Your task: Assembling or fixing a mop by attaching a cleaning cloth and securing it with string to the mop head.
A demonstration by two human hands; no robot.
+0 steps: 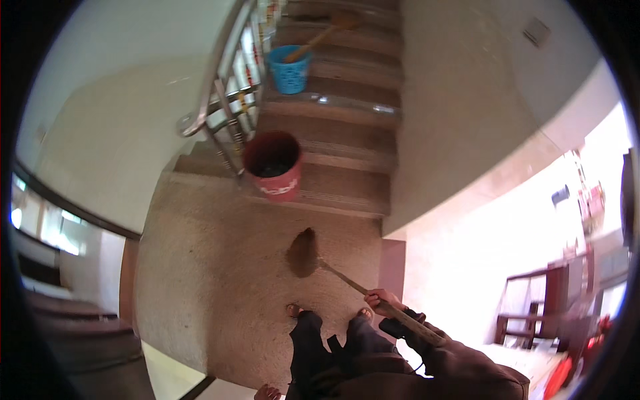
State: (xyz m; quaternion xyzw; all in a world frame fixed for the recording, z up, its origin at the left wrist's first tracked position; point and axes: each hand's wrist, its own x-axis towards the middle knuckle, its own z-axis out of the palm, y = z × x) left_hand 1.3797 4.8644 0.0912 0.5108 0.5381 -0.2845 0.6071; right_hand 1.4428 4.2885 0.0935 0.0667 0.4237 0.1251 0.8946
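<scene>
Right hand (381, 301) wrapped tight round the broom (333, 267) handle, partway up the shaft. Left hand (268, 393) barely in view at the lower edge, grip state can't tell. Broom head sits on the speckled landing floor (200, 280), just ahead of the person's bare feet (293, 311). Red bucket (273, 165) stands on the first stair step (347, 187) by the metal railing (223, 100). Blue basket (290, 69) a few steps higher, wooden handle sticking out.
</scene>
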